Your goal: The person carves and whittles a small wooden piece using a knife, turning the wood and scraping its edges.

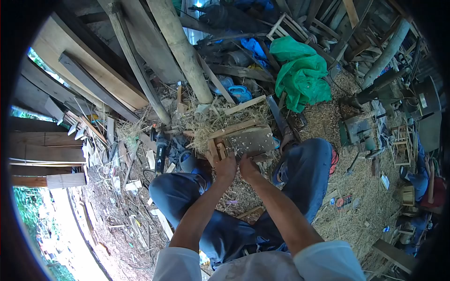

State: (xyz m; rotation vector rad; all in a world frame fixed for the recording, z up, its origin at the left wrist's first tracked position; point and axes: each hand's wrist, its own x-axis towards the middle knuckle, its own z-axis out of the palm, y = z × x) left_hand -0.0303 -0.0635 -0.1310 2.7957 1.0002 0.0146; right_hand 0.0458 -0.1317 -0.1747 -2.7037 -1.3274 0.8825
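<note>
Between two bent knees, the left hand and right hand curled partly closed, nearly meeting; what they gripped, I couldn't tell. One wooden block lay just beyond both, neither clearly nearer, its long axis running side to side. Farther out were one angle grinder, leftward, and one green plastic sheet, rightward.

The floor is covered with wood shavings and dry straw. On the left side, long planks lean at an angle, and below them horizontal boards are visible. Strong daylight enters through an opening at the lower left. Toward the back, a thick pole stands slanted.
</note>
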